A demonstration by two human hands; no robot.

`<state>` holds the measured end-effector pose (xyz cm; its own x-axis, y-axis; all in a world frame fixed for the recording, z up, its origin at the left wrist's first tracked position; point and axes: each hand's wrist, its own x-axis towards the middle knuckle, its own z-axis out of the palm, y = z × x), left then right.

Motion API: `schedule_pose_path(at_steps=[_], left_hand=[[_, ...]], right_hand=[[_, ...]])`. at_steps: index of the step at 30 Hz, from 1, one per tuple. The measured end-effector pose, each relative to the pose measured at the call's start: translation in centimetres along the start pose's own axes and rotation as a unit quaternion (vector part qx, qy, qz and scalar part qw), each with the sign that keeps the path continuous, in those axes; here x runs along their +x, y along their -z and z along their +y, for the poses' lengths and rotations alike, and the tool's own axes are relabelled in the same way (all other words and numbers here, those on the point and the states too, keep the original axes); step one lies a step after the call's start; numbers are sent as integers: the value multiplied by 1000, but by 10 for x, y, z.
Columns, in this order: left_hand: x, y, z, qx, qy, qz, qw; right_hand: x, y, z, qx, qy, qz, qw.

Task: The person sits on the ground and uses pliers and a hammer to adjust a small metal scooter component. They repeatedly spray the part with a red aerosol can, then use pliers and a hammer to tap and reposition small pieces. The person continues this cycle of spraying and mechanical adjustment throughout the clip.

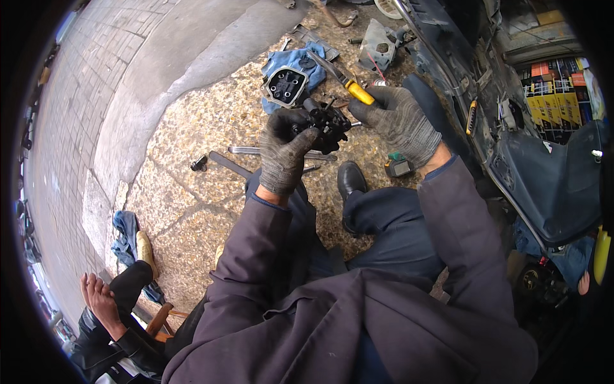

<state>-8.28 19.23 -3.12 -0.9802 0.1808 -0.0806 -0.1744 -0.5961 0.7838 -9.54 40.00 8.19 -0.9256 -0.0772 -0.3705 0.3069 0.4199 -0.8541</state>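
Note:
My left hand, in a dirty grey knit glove, is closed round a black mechanical part with a short round tube and small fittings, possibly a carburetor. Just to the right, my gloved right hand is closed, thumb and fingers around the end of a yellow-handled tool. The tool's long grey front points away to the far left; its exact kind is unclear. A thin silver shaft shows between the black part and my right hand, its other end hidden.
Beyond my hands, an open metal cover lies on a blue rag. Long metal tools and a small black part lie on the stone ground. A scooter body stands at right. Someone's hand is at lower left.

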Motion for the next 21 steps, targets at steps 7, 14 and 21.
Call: schedule_pose_path(at_steps=[7, 14, 21], left_hand=[[2, 7, -1, -59, 53, 11, 997], [-3, 9, -18, -85, 86, -11, 993], [-7, 23, -24, -56, 97, 13, 994]], right_hand=[[-1, -4, 14, 51, 19, 27, 998], [-3, -8, 9, 21, -20, 40, 999], [19, 11, 48, -66, -9, -43, 997]])
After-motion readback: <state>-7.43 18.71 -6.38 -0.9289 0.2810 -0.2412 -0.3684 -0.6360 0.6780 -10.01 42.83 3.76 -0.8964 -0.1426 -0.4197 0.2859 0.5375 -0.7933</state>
